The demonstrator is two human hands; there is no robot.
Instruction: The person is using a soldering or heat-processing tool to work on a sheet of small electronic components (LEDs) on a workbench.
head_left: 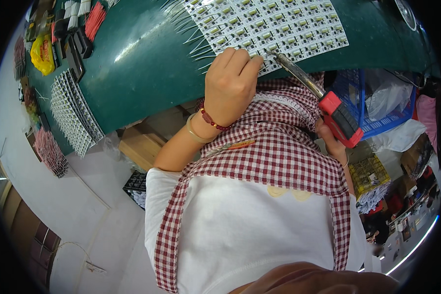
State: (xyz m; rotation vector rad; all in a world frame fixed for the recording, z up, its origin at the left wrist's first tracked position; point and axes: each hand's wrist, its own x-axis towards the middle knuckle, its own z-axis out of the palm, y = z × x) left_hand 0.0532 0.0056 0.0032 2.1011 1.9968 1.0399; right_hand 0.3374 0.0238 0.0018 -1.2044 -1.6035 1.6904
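There is a single view, taken from a fisheye camera on the person's head and aimed steeply down along their own chest. It sits very close to the body: the white shirt and checked apron (274,161) fill the lower half. The green worktop (147,68) curves across the top from 10 to 2 o'clock, its straight edge bowed by the lens. Both hands appear near the centre and toward 3 o'clock, close under the camera. The floor falls away at 8 o'clock, and black rim frames it all.
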